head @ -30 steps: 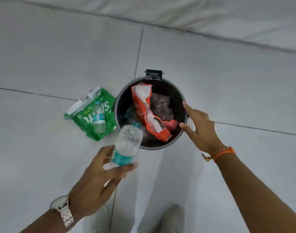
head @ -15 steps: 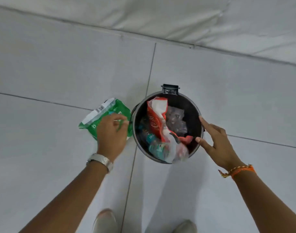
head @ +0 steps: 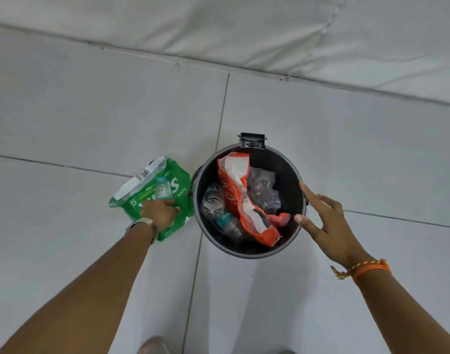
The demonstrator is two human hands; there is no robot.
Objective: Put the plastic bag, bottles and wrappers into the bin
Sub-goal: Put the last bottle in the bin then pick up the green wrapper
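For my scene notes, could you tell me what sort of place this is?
Probably an indoor room, perhaps a bedroom: large pale floor tiles, a white fabric edge like a mattress along the top, and a small black bin standing on the floor.

Reaching down with both arms — left hand [head: 159, 212] pressing low with curled fingers, right hand [head: 326, 226] spreading its fingers, gripping nothing.

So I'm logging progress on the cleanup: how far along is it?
In the bin already: an orange wrapper, a clear bag and a bottle. In hand: the left hand reaches the small bottle lying on the green wrapper; the right hand rests on the rim. Both remain outside.
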